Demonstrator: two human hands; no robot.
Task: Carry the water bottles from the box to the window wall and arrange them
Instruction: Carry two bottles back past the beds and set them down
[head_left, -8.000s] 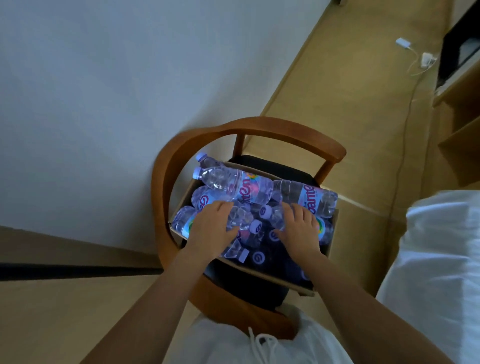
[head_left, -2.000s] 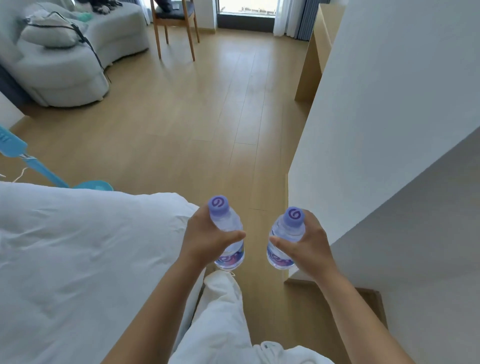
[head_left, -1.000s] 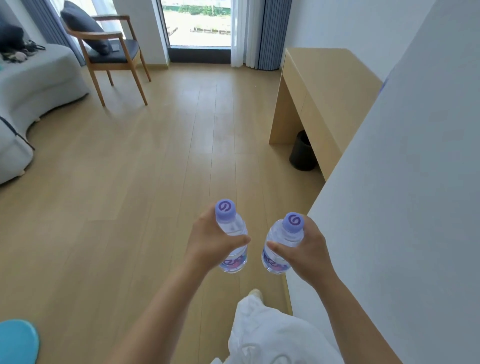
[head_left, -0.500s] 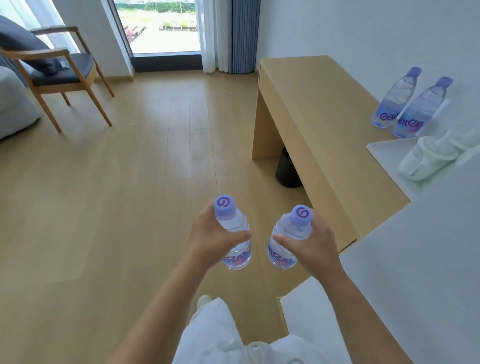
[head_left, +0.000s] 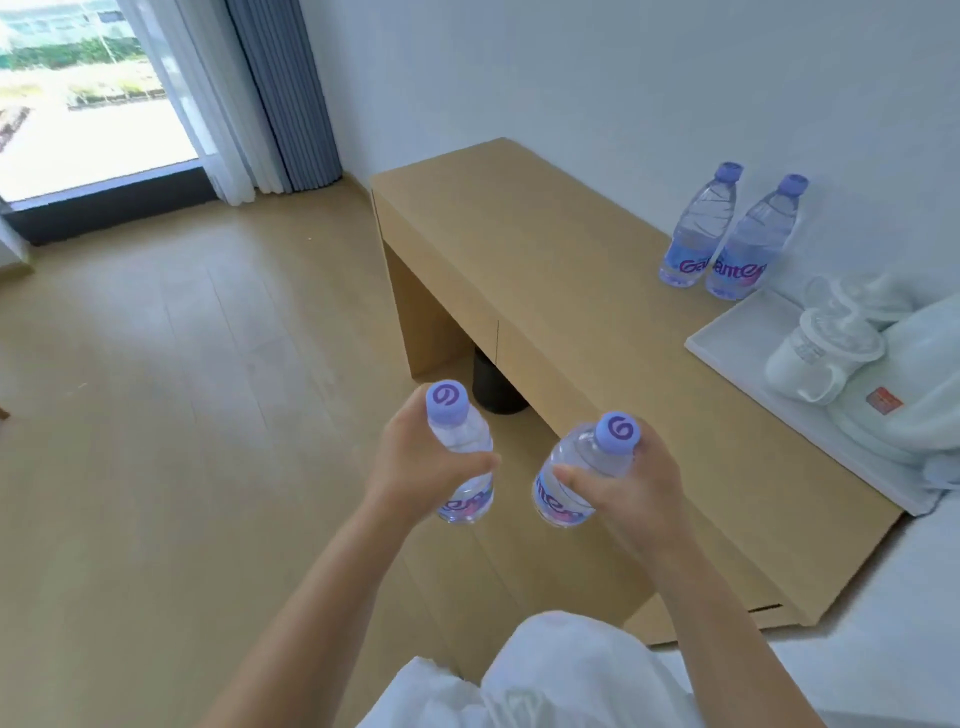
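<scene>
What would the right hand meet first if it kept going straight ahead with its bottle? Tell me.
Likely the wooden desk: the right hand, gripping a bottle, is beside its front edge. The two bottles by the wall stand farther off to the right. Depth is uncertain.

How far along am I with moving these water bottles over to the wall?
Done: two bottles stand upright side by side on the wooden desk, against the wall. In hand: your left hand and right hand each grip one more bottle, not yet over the desk. Left: set these two down; the box is out of view.
</scene>
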